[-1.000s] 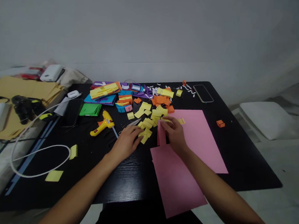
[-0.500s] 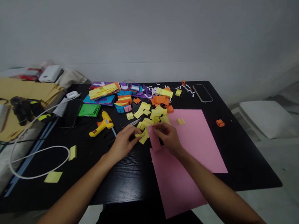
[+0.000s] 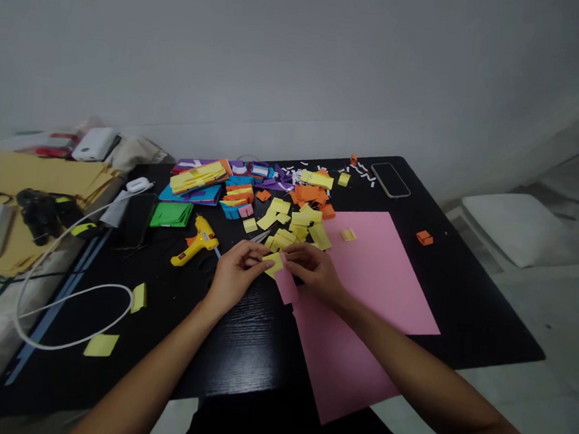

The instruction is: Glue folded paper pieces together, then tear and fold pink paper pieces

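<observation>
Near the middle of the black table, my left hand (image 3: 238, 271) pinches a yellow paper piece (image 3: 273, 264). My right hand (image 3: 315, 270) is closed on a pink paper strip (image 3: 287, 285), which hangs down from its fingertips and meets the yellow piece. The two hands are close together. Just beyond them lies a pile of yellow paper pieces (image 3: 302, 218), with scissors (image 3: 260, 237) partly hidden beside it. Large pink sheets (image 3: 385, 278) lie flat under my right forearm.
A yellow glue gun (image 3: 197, 242) lies left of my hands, with green papers (image 3: 172, 214) behind it. A phone (image 3: 390, 180) is at the back right. A white cable (image 3: 128, 291) loops over the table's left side.
My left hand now has a yellow piece raised in its fingers. My right hand has shifted left and slightly nearer with the pink strip, bringing it against the yellow piece.
</observation>
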